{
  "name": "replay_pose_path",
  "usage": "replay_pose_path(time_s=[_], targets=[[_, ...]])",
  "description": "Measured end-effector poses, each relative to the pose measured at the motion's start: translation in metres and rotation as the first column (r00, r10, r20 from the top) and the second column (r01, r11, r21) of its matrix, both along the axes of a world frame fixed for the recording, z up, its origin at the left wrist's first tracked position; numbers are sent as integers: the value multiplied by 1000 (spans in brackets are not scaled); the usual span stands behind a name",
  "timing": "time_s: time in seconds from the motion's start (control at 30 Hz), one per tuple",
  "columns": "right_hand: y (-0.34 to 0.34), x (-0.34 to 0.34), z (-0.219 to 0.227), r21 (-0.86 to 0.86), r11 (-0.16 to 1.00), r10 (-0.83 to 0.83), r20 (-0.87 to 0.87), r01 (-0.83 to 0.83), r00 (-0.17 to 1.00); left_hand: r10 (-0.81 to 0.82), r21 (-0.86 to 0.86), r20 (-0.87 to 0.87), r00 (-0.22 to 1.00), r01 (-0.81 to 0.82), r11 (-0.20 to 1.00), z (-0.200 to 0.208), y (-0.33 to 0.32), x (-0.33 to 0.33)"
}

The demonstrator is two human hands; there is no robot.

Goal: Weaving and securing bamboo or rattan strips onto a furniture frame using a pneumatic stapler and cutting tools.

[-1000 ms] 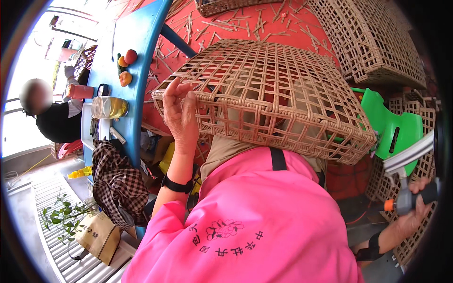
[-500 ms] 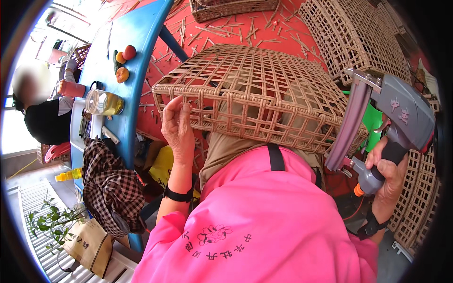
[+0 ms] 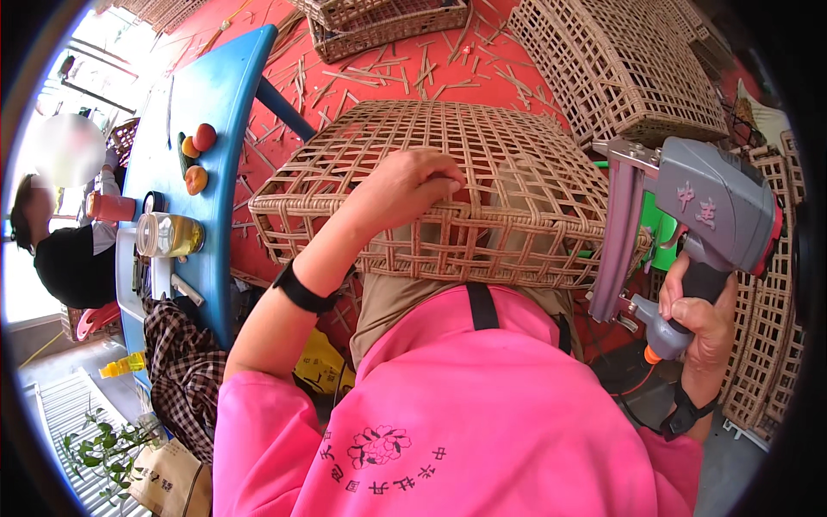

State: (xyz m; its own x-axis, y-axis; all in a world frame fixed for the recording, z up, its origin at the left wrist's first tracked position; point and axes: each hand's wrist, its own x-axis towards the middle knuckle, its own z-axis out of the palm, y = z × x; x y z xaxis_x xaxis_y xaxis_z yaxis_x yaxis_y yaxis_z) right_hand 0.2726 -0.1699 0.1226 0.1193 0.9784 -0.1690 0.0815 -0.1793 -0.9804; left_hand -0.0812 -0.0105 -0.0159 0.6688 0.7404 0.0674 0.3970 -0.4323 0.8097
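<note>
An open-weave brown wicker basket (image 3: 508, 228) lies across my lap with its lattice face up. Along its near top edge, my left hand (image 3: 412, 185) rests with fingers curled and pressed together at the woven strands; the fingertips are partly hidden. To the right, my right hand (image 3: 708, 314) is wrapped round the black handle of a grey staple gun (image 3: 715, 194). The gun's long purplish magazine stands upright beside the basket's right end. An orange fitting shows at the bottom of its grip.
On the left, a blue table (image 3: 202, 112) carries fruit (image 3: 198, 178), a jar of yellowish liquid (image 3: 170, 234) and a checked cloth (image 3: 179, 366). Another person (image 3: 73, 258) sits beyond it. Large wicker baskets (image 3: 620, 65) stand at the back right. Cut strips litter the red floor (image 3: 392, 77).
My left hand has moved right from the basket's left corner to the middle of its near edge, its fingers now curled. The staple gun stays in my right hand. The view has shifted slightly.
</note>
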Motion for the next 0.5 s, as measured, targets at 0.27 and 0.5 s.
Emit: replay_pose_path(time_s=[0.27, 0.5], targets=[[4, 15, -30, -50, 997, -64, -34, 62, 997, -224, 115, -3, 975, 223, 968, -39, 16, 36], [14, 11, -45, -219, 974, 63, 8, -60, 998, -233, 304, -76, 970, 245, 921, -43, 18, 45]])
